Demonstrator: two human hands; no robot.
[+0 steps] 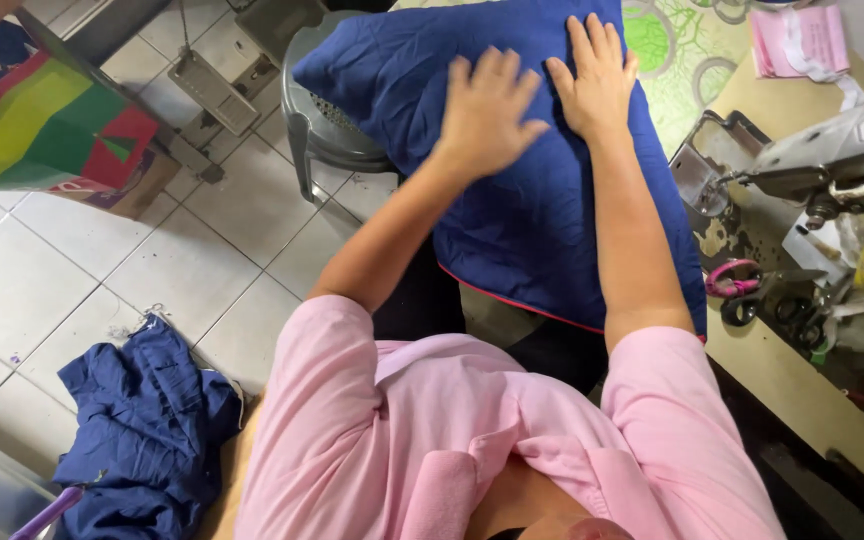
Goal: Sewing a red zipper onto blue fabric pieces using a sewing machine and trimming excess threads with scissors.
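A stuffed dark blue cushion (532,200) with a red seam along its lower edge lies across my lap and against a grey plastic chair (327,135). My left hand (487,110) rests flat on the cushion's upper middle, fingers spread. My right hand (597,80) lies flat beside it, slightly higher and to the right, fingers apart and pressed on the fabric. Neither hand holds anything. I wear a pink shirt.
A sewing machine (832,155) stands on a wooden table (802,390) at the right, with pink-handled scissors (732,282) and scraps beside it. Crumpled blue fabric (147,430) lies on the tiled floor at lower left. A multicoloured cloth (47,125) sits at the upper left.
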